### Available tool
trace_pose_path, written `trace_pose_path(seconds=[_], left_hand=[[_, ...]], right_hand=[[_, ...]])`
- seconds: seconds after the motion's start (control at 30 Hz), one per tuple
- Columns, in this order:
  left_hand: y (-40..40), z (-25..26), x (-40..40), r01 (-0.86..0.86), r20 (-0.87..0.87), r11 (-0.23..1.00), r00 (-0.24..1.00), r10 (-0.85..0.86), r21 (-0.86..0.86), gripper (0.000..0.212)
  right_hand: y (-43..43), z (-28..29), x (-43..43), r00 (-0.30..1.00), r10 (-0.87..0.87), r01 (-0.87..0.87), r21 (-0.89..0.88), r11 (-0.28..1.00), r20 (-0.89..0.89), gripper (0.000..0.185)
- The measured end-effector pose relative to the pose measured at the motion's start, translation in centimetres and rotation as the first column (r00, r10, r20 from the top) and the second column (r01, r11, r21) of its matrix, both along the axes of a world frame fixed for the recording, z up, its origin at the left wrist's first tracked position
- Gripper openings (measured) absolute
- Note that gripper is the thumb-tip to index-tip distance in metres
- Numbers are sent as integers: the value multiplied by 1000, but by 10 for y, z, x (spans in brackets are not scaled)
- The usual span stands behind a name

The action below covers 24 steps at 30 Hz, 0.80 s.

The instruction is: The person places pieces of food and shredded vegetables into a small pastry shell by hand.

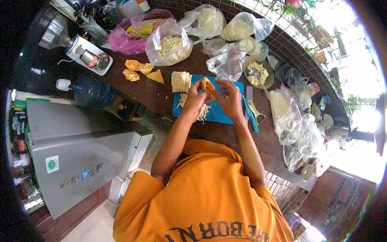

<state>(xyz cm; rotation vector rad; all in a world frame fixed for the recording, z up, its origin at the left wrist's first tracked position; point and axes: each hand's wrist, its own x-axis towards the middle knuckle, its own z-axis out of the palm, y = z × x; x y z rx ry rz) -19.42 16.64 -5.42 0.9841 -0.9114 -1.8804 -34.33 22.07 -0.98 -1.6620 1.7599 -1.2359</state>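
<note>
A small tofu pouch with an orange filling (207, 86) is gripped in my left hand (196, 97), above the blue cutting board (217, 112). My right hand (229, 94) is beside it, fingers spread and pointing at the pouch; whether a fingertip touches it is hard to tell. Shredded pale vegetable (203, 113) lies on the board's near edge, partly behind my left wrist. A stack of square pale sheets or tofu skins (180, 81) overlaps the board's upper left corner. Further left are several filled pouches (132, 75) and a flat triangular piece (156, 76).
Right of the board lie a blue-handled knife (251, 116) and a green peeler (257, 112). Behind are a bowl of chopped filling with a spoon (257, 74), a bag of bean sprouts (169, 45) and other plastic bags (228, 60). A white blender base (89, 56) stands left, above a grey refrigerator (81, 157).
</note>
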Motion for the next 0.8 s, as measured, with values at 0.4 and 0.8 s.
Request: trace_pose_path(seconds=[0.4,0.8], left_hand=[[-4,9,12,18,-50,979,999,-8,204,45],[-9,5,-1,-60,304,964,942,140,-259,29]], right_hand=[[4,-18,7,982,80,-107,156,982,170,58],[5,11,25,992,8,-7,-12,1000,129,36]])
